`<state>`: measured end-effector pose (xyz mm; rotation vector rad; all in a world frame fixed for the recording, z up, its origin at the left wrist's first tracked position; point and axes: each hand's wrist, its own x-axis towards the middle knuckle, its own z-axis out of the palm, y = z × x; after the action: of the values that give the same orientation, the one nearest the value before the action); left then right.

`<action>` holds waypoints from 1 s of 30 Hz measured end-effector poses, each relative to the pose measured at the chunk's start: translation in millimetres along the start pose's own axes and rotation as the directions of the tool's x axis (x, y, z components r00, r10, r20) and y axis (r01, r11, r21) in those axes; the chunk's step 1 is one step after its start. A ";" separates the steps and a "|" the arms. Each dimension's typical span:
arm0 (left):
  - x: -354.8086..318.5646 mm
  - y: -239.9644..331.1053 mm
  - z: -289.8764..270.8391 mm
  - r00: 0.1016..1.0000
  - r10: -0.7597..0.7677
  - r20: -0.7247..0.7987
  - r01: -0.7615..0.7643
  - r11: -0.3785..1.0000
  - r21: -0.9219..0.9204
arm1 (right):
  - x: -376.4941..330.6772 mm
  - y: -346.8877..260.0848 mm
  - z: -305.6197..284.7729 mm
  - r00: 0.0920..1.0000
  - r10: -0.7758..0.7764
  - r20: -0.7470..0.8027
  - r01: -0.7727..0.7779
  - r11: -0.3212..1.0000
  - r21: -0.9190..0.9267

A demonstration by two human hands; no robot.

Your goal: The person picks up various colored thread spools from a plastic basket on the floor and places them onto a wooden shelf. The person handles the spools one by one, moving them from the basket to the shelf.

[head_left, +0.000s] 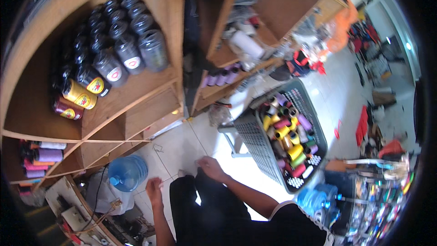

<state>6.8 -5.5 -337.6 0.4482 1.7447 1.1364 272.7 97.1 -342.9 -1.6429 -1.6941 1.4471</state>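
Observation:
My left hand [154, 191] hangs in front of my body with its fingers loosely bent and nothing visible in it. The nearest thing to it is a large blue water bottle [128, 173] lying to its left. My right hand [212, 169] is held over the front of my dark clothing [214, 209], its fingers loosely extended, and I see nothing in it. Beyond it to the right, a grey plastic basket [255, 148] holds many thread spools [297, 149] in yellow, lilac, red, green and brown. The basket appears to rest on a low stool [233, 143].
A wooden shelf [175, 32] at the left holds rows of dark cylinders [119, 29] and, lower down, coloured spools [49, 156]. Lilac spools [223, 77] stand in a farther shelf. More blue bottles [314, 198] sit at the right. A cluttered wooden bench [75, 209] is at the lower left.

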 end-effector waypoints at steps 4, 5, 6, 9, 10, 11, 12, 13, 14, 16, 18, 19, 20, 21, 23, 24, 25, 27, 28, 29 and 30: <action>-44.4 -62.4 -73.3 0.976 -0.216 0.005 0.213 0.963 0.166 | -132.3 59.6 -63.3 0.989 0.105 -0.108 -0.124 0.974 -0.189; -51.0 -76.2 -89.4 0.968 -0.250 -0.029 0.250 0.939 0.235 | -154.6 62.7 -73.9 0.978 0.160 -0.133 -0.186 0.959 -0.214; -48.5 -88.2 -103.4 0.949 -0.314 -0.019 0.306 0.909 0.283 | -172.2 64.2 -80.4 0.968 0.137 -0.210 -0.170 0.974 -0.150; -36.5 -114.5 -115.3 0.887 -0.463 0.000 0.427 0.818 0.386 | -192.2 67.4 -104.6 0.890 0.042 -0.454 -0.107 0.987 -0.117; -35.1 -104.5 -104.4 0.873 -0.487 -0.013 0.451 0.798 0.399 | -188.5 57.2 -113.0 0.835 0.036 -0.549 -0.118 0.986 -0.114; -38.5 -100.7 -96.6 0.858 -0.513 -0.028 0.479 0.778 0.407 | -183.0 46.1 -122.9 0.772 0.029 -0.635 -0.132 0.984 -0.116; -30.9 -105.6 -96.8 0.794 -0.603 0.075 0.533 0.750 0.392 | -177.3 46.5 -130.7 0.721 0.028 -0.693 -0.140 0.984 -0.107; -10.0 -119.9 -103.5 0.716 -0.677 0.168 0.589 0.716 0.375 | -170.8 48.1 -138.9 0.672 0.021 -0.740 -0.140 0.985 -0.099; -1.1 -128.0 -105.3 0.626 -0.734 0.262 0.643 0.677 0.359 | -165.5 42.7 -148.1 0.646 0.017 -0.763 -0.150 0.983 -0.105; -4.3 -115.1 -73.8 0.639 -0.747 0.183 0.628 0.644 0.437 | -157.5 40.5 -170.8 0.616 -0.038 -0.787 -0.114 0.984 -0.137; -11.7 -90.9 -35.7 0.705 -0.689 0.166 0.563 0.687 0.459 | -146.8 49.3 -192.0 0.595 -0.130 -0.793 -0.029 0.983 -0.183; -22.5 -80.2 -15.2 0.749 -0.631 0.199 0.503 0.739 0.449 | -145.1 58.9 -201.5 0.584 -0.109 -0.805 -0.070 0.980 -0.184; -31.3 -67.4 4.0 0.789 -0.569 0.230 0.440 0.786 0.435 | -141.8 72.4 -209.0 0.573 -0.088 -0.814 -0.110 0.977 -0.183; -38.1 -57.9 16.2 0.796 -0.565 0.217 0.431 0.781 0.451 | -136.9 87.3 -214.4 0.572 -0.072 -0.817 -0.140 0.973 -0.184; -51.5 -38.8 43.4 0.807 -0.556 0.198 0.416 0.774 0.478 | -128.9 128.7 -220.5 0.589 0.116 -0.800 -0.210 0.978 -0.012; -61.9 -30.1 59.1 0.818 -0.561 0.129 0.426 0.740 0.520 | -124.0 149.4 -222.4 0.593 0.254 -0.764 -0.262 0.958 0.115; -64.1 -24.4 67.2 0.813 -0.568 0.131 0.425 0.731 0.534 | -119.0 168.6 -226.5 0.586 0.388 -0.711 -0.318 0.917 0.240; -71.4 -18.1 74.8 0.808 -0.576 0.129 0.415 0.710 0.569 | -117.8 194.2 -238.1 0.607 0.547 -0.577 -0.408 0.837 0.364; -75.0 -20.4 74.0 0.805 -0.583 0.112 0.429 0.702 0.568 | -114.5 198.3 -246.0 0.629 0.584 -0.513 -0.451 0.812 0.372; -77.5 -22.9 72.1 0.802 -0.589 0.095 0.443 0.695 0.567 | -113.4 201.4 -249.6 0.645 0.619 -0.447 -0.493 0.785 0.376; -81.0 -25.8 70.0 0.799 -0.596 0.079 0.456 0.687 0.565 | -114.4 203.9 -250.2 0.665 0.567 -0.487 -0.494 0.822 0.283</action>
<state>109.7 -42.0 -323.7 0.3476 1.7671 0.1546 611.2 53.0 -369.0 -2.3174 -0.8022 1.0788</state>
